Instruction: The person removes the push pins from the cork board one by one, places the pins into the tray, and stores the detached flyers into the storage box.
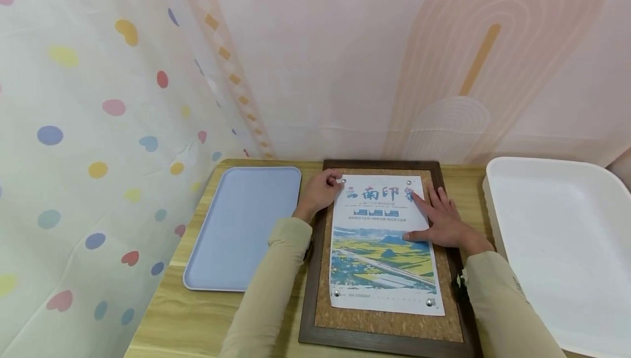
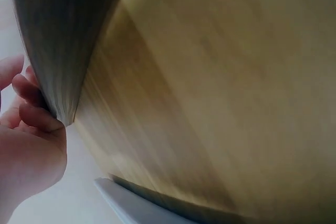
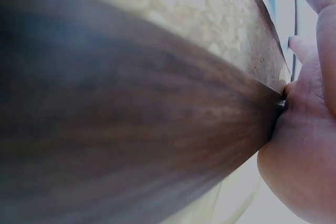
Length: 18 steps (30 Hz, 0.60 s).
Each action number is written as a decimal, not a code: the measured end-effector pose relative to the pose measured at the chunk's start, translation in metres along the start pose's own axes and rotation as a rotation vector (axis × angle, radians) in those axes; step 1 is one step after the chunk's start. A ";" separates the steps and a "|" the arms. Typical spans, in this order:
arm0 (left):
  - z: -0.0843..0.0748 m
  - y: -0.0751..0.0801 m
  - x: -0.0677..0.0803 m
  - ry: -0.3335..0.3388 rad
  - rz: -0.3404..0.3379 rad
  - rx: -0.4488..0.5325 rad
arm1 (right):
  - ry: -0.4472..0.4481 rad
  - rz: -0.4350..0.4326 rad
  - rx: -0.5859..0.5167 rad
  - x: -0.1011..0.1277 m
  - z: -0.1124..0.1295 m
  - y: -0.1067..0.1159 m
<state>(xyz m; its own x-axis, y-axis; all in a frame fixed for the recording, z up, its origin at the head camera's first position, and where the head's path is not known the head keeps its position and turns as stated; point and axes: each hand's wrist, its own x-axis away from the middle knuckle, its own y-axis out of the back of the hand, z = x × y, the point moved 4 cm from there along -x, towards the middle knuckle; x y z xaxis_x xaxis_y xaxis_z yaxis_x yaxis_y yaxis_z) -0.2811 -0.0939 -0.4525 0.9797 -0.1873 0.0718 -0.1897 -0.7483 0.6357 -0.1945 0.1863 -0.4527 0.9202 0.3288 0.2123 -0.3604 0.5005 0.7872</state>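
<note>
A printed poster (image 1: 382, 210) with a landscape picture lies on a cork board (image 1: 389, 322) in a dark wooden frame (image 1: 379, 341). Silver pushpins sit at its corners, among them the lower right pushpin (image 1: 430, 302) and the upper right pushpin (image 1: 408, 183). At the upper left corner, my left hand (image 1: 320, 191) has its thumb and finger bent about another pushpin (image 1: 344, 181). My right hand (image 1: 441, 218) rests with spread fingers on the poster's right edge and the cork. In the left wrist view, curled fingers (image 2: 39, 116) show beside the frame; the pin is hidden there.
Left of the board, a light blue tray (image 1: 246, 226) lies on the wooden table (image 1: 197, 314). A deep white tub (image 1: 567, 248) stands to the right, near my right forearm. Patterned cloth (image 1: 320, 62) hangs behind the table.
</note>
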 end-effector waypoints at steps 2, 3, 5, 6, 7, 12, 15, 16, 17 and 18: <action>0.001 0.000 0.001 0.005 0.000 0.006 | -0.003 0.005 0.001 0.000 0.000 -0.001; 0.001 0.000 0.001 0.010 -0.001 0.006 | -0.005 0.008 0.003 0.000 0.000 -0.002; 0.002 0.000 0.002 0.020 -0.010 0.001 | -0.005 0.014 0.003 0.001 0.001 -0.002; 0.001 0.000 0.003 0.022 -0.017 -0.005 | -0.004 0.015 0.001 0.001 0.002 -0.003; 0.001 0.001 0.003 0.022 -0.026 -0.017 | -0.007 0.019 0.004 0.001 0.003 -0.003; -0.004 0.000 0.003 0.006 -0.068 -0.106 | -0.006 0.020 0.002 0.001 0.005 -0.002; -0.006 -0.001 0.003 0.007 -0.084 -0.143 | -0.003 0.021 -0.002 0.003 0.005 -0.002; -0.007 -0.001 0.004 0.010 -0.086 -0.149 | -0.006 0.024 -0.001 0.003 0.005 -0.002; -0.007 -0.001 0.004 0.016 -0.090 -0.155 | -0.005 0.026 -0.004 0.004 0.005 -0.003; -0.007 -0.001 0.004 0.020 -0.093 -0.161 | -0.004 0.028 -0.006 0.004 0.005 -0.003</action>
<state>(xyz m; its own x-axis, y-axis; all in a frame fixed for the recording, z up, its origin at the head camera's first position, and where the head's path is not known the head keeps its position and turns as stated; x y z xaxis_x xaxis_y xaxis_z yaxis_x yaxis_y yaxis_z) -0.2761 -0.0895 -0.4473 0.9939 -0.1078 0.0212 -0.0866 -0.6497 0.7553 -0.1891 0.1819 -0.4516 0.9105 0.3393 0.2364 -0.3868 0.4963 0.7772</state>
